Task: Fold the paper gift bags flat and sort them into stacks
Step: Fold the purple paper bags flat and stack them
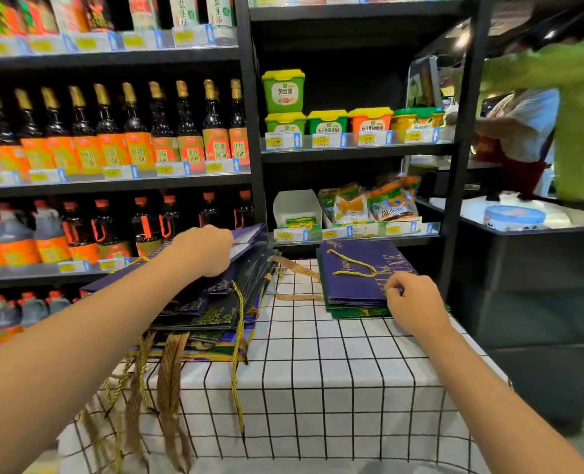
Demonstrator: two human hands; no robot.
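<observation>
A messy pile of dark blue and black paper gift bags (212,313) with gold cord and ribbon handles lies on the left of the checked table. My left hand (205,249) grips the top purple bag (249,236) of that pile and tilts it up. On the right sits a neat stack of flat bags (355,285), purple with gold lettering on top, a green one at the bottom. My right hand (410,302) rests at the stack's near right corner, its fingers curled on the edge of the top bags.
The table wears a white cloth with a black grid (317,388). Shelves of sauce bottles (112,131) and tubs (328,123) stand close behind it. A black counter (523,254) is at the right, with a person in green (581,114) beyond it.
</observation>
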